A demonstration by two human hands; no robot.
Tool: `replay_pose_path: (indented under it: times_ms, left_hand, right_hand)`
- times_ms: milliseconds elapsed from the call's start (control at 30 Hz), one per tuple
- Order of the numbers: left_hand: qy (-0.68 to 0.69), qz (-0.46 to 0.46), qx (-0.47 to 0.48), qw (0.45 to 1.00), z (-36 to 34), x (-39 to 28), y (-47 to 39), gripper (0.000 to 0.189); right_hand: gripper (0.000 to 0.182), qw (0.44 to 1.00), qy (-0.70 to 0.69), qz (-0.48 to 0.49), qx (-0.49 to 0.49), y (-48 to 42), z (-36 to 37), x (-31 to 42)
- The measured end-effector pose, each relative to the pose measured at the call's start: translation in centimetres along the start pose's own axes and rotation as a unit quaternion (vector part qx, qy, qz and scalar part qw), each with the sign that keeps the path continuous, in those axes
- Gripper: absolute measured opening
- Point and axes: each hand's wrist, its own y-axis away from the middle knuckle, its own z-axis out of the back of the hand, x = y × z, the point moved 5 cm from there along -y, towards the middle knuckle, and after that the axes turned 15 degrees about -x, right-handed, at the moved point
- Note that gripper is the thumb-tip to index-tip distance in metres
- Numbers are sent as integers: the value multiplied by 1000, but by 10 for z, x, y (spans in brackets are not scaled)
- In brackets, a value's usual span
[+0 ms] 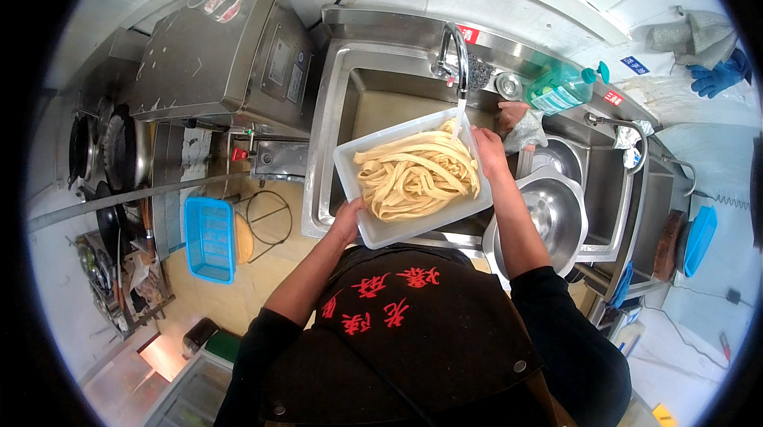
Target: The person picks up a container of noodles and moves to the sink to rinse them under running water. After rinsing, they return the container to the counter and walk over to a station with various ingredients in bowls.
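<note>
A white plastic tub (411, 231) is held at a slant over the left sink basin (381, 93). My left hand (346, 219) grips its near left corner, and my right hand (489, 150) has hold of the right end wall. Long, folded, pale yellow strips of food that look like bean curd sticks (411, 180) lie inside. Above the tub's far right corner stands a curved chrome faucet (459, 57). Water (458, 120) runs from its spout onto the strips. Parts of my fingers are hidden under and behind the tub walls.
Steel bowls (545, 212) rest by the right basin, close to my right forearm. Along the sink's back ledge are a green pump bottle (560, 88), a steel scourer (478, 72) and a grey cloth (526, 130). A steel cabinet (197, 57) stands left; a blue basket (210, 239) is lower left.
</note>
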Motion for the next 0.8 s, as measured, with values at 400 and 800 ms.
replay_pose_path:
  times_ms: [400,800]
  left_hand:
    - [8,11,1,1000,0,2,-3,34]
    - [6,21,4,1000,4,9,-10,41]
  right_hand:
    - [29,1000,-8,-15,5,-5,1,-8]
    - [30,1000,-16,-14,-9,-2,1,-8]
